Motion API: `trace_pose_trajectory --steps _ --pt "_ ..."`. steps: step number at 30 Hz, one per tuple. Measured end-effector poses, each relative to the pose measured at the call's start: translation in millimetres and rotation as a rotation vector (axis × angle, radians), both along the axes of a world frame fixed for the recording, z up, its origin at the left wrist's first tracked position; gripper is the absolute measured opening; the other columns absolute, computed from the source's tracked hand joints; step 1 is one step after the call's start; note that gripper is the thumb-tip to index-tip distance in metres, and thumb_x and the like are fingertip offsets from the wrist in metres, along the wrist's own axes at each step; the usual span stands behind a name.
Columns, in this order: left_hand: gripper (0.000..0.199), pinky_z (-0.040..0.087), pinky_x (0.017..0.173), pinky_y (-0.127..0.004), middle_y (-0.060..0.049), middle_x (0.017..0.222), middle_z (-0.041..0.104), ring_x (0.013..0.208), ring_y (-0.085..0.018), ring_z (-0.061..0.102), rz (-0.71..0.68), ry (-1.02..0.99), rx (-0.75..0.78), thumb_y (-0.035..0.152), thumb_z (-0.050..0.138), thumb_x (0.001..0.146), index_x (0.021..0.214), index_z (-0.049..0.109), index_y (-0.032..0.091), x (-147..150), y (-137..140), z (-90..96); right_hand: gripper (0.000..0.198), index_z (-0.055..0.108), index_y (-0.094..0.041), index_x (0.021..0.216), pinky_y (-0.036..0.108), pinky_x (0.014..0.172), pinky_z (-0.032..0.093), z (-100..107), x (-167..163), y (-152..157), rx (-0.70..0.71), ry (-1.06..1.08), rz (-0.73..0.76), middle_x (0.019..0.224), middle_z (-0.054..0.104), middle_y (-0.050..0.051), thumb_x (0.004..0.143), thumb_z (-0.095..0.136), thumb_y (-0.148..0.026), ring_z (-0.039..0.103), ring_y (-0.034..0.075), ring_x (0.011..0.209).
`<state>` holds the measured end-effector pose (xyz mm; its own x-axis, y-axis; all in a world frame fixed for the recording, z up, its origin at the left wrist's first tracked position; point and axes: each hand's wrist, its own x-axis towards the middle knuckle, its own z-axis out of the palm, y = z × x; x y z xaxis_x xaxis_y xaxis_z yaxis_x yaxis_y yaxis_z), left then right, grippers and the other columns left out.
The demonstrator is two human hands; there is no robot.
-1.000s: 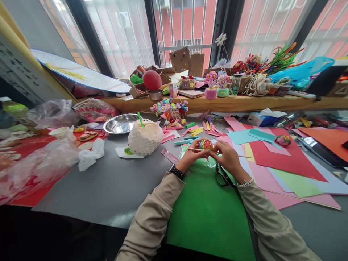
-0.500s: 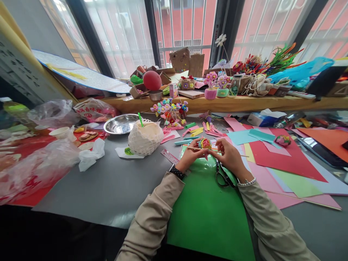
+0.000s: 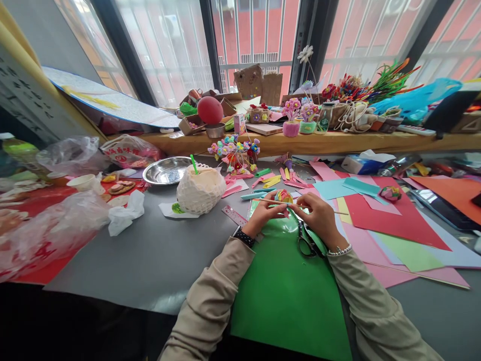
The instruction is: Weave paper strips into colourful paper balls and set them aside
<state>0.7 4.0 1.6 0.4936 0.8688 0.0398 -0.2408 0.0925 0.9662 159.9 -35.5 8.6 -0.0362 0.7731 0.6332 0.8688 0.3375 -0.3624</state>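
Over the top of a green sheet (image 3: 289, 296), both my hands hold a thin wooden stick (image 3: 341, 213) lying roughly level across the fingers. My left hand (image 3: 264, 214) pinches it from the left, fingers closed. My right hand (image 3: 318, 216) is closed on the stick from the right, fingertips close to the left ones. A small piece of pink paper shows at the stick between them. Just behind the fingers is a ball of multicoloured paper strips (image 3: 283, 195), partly hidden; I cannot tell whether it is touched. Black-handled scissors (image 3: 306, 244) lie beneath my right wrist.
Coloured paper sheets (image 3: 391, 213) and a second paper ball (image 3: 390, 193) are at right. Cut paper strips (image 3: 272, 182) lie ahead. A netted coconut (image 3: 201, 190), a metal plate (image 3: 165, 171) and plastic bags (image 3: 63, 225) are at left. Crafts stand along the wooden ledge (image 3: 180, 145).
The stick has shifted slightly to the right and turned a little in my fingers. My right fingers have lowered onto it, closer to my left hand.
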Motion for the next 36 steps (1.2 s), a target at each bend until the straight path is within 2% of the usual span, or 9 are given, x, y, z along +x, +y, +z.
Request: trace_pose_trajectory --steps 8,22,29,36 --pt "0.063 0.050 0.065 -0.029 -0.005 0.091 0.060 0.069 -0.013 0.061 0.019 -0.033 -0.008 0.025 0.072 0.056 0.112 0.044 0.016 1.4 0.5 -0.9 0.025 0.049 -0.019 0.064 0.022 0.053 0.035 0.1 -1.4 -1.4 0.132 -0.014 -0.026 0.065 0.053 0.000 0.076 0.052 -0.041 0.047 0.011 0.057" --pt "0.062 0.052 0.064 -0.027 -0.003 0.083 0.061 0.064 -0.011 0.061 -0.002 0.014 0.038 0.028 0.070 0.059 0.113 0.043 0.017 0.7 -1.4 3.0 0.026 0.046 -0.018 0.063 0.026 0.058 0.035 -2.0 1.9 2.8 0.112 0.001 0.043 0.064 0.053 0.000 0.075 0.054 -0.040 0.048 0.013 0.060" --pt "0.056 0.053 0.064 -0.031 -0.004 0.084 0.062 0.061 -0.011 0.060 0.071 0.021 0.025 0.026 0.070 0.060 0.109 0.045 0.014 2.8 2.1 -4.1 0.032 0.044 -0.019 0.058 0.027 0.059 0.031 -3.4 0.4 2.4 0.125 -0.128 0.033 0.058 0.050 0.000 0.079 0.048 -0.042 0.045 0.013 0.059" --pt "0.055 0.051 0.064 -0.029 -0.006 0.087 0.061 0.068 -0.013 0.061 0.074 0.040 0.016 0.025 0.071 0.059 0.107 0.047 0.014 1.6 0.7 -1.5 0.031 0.046 -0.019 0.061 0.026 0.059 0.032 -2.9 1.4 3.5 0.082 -0.088 0.059 0.061 0.052 0.000 0.079 0.047 -0.045 0.045 0.013 0.059"
